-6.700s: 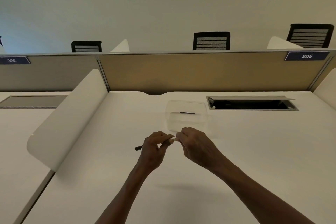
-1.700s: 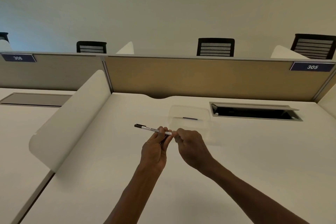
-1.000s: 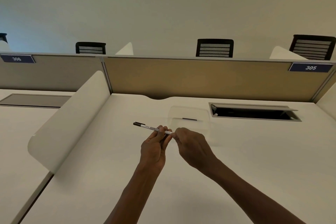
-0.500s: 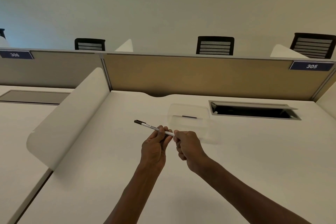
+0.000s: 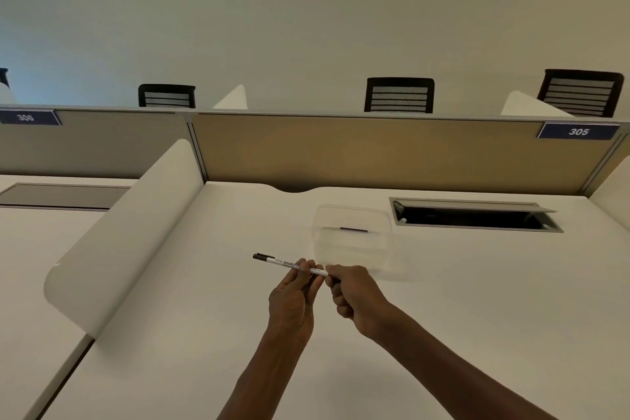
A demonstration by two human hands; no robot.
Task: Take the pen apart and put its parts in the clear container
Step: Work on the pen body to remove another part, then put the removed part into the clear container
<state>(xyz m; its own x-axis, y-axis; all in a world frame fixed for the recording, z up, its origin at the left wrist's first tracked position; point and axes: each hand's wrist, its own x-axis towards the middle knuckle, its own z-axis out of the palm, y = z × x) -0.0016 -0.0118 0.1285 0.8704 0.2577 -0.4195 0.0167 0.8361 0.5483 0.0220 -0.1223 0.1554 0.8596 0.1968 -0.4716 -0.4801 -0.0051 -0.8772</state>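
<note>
Pen (image 5: 288, 263): held in the air just in front of the clear container (image 5: 353, 242), not touching it; long axis nearly level, black end pointing left and away from the container
Left hand (image 5: 294, 297): fingers clamped round the barrel's middle
Right hand (image 5: 356, 293): fingers pinched shut on the pen's right end, the end nearer the container (what they grip is hidden)
Coming pull: probably along the axis, rightward
Container contents: one dark part (image 5: 353, 229) lies inside already
</note>
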